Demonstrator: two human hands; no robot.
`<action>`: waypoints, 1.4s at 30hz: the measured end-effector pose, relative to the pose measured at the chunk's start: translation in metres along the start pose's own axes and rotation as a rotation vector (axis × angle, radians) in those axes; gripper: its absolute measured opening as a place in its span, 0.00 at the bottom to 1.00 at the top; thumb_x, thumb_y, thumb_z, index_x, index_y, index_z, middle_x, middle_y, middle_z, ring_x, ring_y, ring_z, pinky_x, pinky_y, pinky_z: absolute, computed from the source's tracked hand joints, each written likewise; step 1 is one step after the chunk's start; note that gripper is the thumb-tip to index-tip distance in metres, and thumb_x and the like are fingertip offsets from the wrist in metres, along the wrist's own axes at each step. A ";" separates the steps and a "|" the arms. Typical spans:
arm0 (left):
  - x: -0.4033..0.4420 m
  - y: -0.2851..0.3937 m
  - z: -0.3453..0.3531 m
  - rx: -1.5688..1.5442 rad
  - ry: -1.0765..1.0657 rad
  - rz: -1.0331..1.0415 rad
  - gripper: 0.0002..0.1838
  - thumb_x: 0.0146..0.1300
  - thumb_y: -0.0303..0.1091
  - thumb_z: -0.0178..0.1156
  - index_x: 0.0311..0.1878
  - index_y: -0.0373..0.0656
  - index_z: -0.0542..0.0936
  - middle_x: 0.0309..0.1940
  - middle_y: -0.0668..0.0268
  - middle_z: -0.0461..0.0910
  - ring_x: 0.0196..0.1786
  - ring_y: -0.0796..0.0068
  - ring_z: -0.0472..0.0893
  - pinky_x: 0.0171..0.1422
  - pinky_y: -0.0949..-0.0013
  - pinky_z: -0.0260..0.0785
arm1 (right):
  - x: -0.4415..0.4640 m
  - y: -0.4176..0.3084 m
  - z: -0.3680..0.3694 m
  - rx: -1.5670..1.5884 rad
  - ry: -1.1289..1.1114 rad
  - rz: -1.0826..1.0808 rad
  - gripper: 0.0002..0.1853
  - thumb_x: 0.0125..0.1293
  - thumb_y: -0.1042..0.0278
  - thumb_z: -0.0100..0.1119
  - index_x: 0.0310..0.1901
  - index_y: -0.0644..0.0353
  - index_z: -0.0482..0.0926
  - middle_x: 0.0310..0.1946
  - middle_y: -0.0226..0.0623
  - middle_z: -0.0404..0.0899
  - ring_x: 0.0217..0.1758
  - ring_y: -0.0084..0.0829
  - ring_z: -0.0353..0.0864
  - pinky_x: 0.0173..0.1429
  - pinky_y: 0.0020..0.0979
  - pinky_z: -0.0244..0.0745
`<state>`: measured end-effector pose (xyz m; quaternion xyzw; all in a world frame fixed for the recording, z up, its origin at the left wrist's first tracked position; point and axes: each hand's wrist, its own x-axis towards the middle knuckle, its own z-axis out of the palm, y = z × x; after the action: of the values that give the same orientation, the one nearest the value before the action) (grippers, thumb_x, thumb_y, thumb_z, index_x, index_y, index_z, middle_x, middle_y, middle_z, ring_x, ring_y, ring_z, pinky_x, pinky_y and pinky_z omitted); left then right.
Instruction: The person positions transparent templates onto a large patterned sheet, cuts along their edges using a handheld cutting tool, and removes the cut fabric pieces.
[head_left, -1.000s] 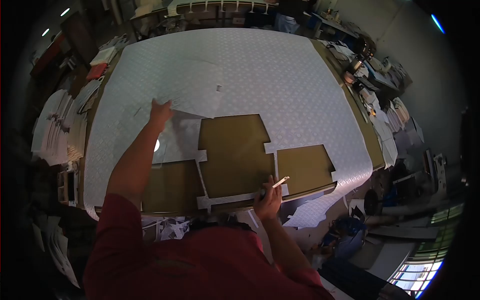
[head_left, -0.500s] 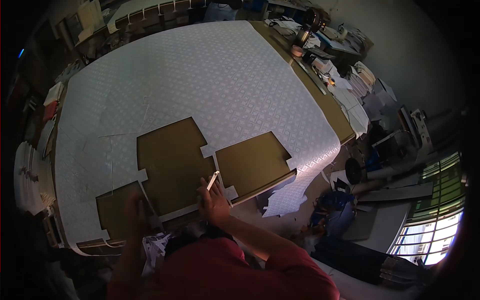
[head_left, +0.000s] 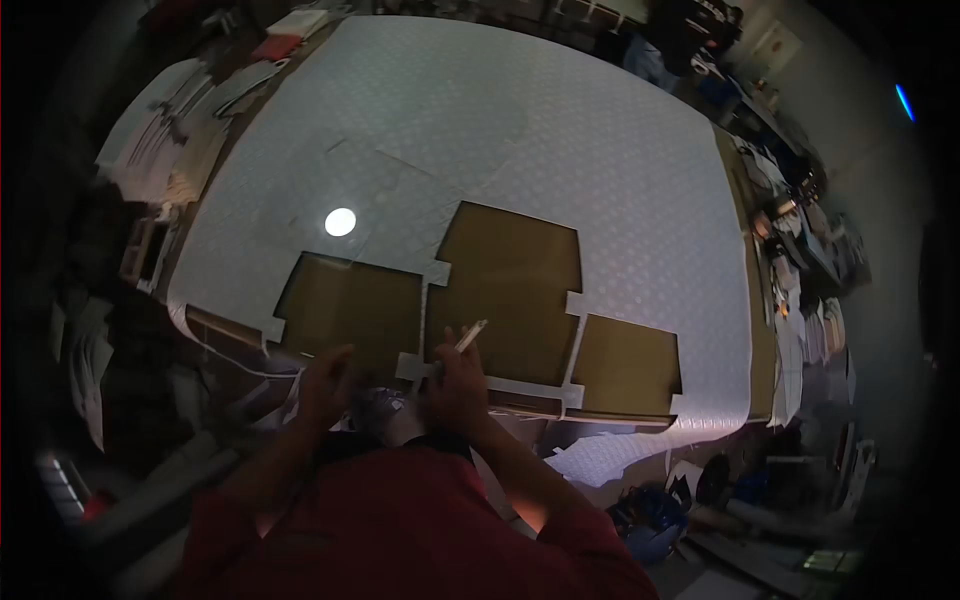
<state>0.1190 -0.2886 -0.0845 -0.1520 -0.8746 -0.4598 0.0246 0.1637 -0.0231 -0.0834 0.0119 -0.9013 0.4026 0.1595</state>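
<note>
White patterned sheet material [head_left: 600, 160] covers a big table, with three cut-out openings near the front edge showing the brown surface [head_left: 510, 290] beneath. My right hand [head_left: 457, 385] is closed around a slim pale tool [head_left: 470, 336], its tip pointing up over the middle opening. At the table's front edge, below the left opening, is my left hand [head_left: 325, 385]; it is blurred, and whether it holds anything is hidden. Narrow white strips run between the openings. A round bright spot [head_left: 340, 222] lies on the sheet above the left opening.
Stacks of papers [head_left: 160, 130] stand along the left side. Tools and papers [head_left: 800, 240] crowd the right side. A person [head_left: 670, 45] is at the far right. White scrap material [head_left: 600, 455] hangs below the front edge, near a blue bag [head_left: 650, 520].
The view has swung left since half a second ago. My left hand came down from over the sheet to the front edge. My right hand still holds the tool and is now nearer the left hand.
</note>
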 end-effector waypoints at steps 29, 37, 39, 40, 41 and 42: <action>0.122 -0.277 -0.292 0.391 0.036 0.069 0.27 0.67 0.40 0.69 0.68 0.44 0.78 0.75 0.54 0.72 0.80 0.46 0.64 0.84 0.48 0.56 | 0.178 -0.065 0.159 -0.335 0.057 0.184 0.24 0.68 0.70 0.68 0.62 0.59 0.70 0.59 0.57 0.79 0.64 0.59 0.79 0.63 0.53 0.76; 0.154 -0.283 -0.309 0.627 -0.117 0.139 0.32 0.68 0.48 0.68 0.70 0.43 0.75 0.82 0.52 0.62 0.83 0.45 0.59 0.87 0.45 0.49 | 0.283 -0.033 0.202 -0.345 0.101 0.209 0.27 0.68 0.59 0.71 0.62 0.58 0.70 0.54 0.59 0.78 0.57 0.62 0.78 0.59 0.55 0.76; 0.158 -0.274 -0.312 0.592 -0.125 0.177 0.33 0.66 0.47 0.69 0.70 0.43 0.74 0.81 0.51 0.62 0.83 0.43 0.60 0.86 0.45 0.51 | 0.282 -0.052 0.213 -0.308 0.053 0.218 0.28 0.68 0.58 0.72 0.62 0.59 0.69 0.57 0.60 0.77 0.59 0.63 0.77 0.61 0.55 0.75; 0.161 -0.271 -0.313 0.526 -0.120 0.168 0.35 0.65 0.49 0.71 0.71 0.43 0.73 0.80 0.50 0.63 0.83 0.43 0.60 0.87 0.45 0.51 | 0.281 -0.061 0.223 -0.279 0.026 0.210 0.29 0.68 0.56 0.72 0.63 0.60 0.69 0.60 0.62 0.76 0.62 0.63 0.76 0.64 0.55 0.73; 0.165 -0.269 -0.313 0.457 -0.119 0.160 0.38 0.64 0.50 0.72 0.72 0.43 0.72 0.79 0.49 0.64 0.82 0.43 0.60 0.87 0.44 0.50 | 0.277 -0.068 0.234 -0.284 0.025 0.227 0.29 0.68 0.56 0.72 0.63 0.60 0.69 0.60 0.62 0.76 0.62 0.63 0.76 0.64 0.55 0.73; 0.167 -0.269 -0.313 0.448 -0.138 0.162 0.38 0.64 0.50 0.72 0.72 0.43 0.72 0.79 0.49 0.64 0.82 0.43 0.60 0.87 0.44 0.50 | 0.270 -0.072 0.247 -0.274 0.022 0.108 0.30 0.68 0.56 0.72 0.63 0.62 0.69 0.64 0.64 0.74 0.66 0.65 0.73 0.69 0.55 0.70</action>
<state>-0.1483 -0.6449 -0.0883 -0.2432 -0.9393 -0.2396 0.0349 -0.1504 -0.2232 -0.1055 -0.0630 -0.9453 0.2840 0.1474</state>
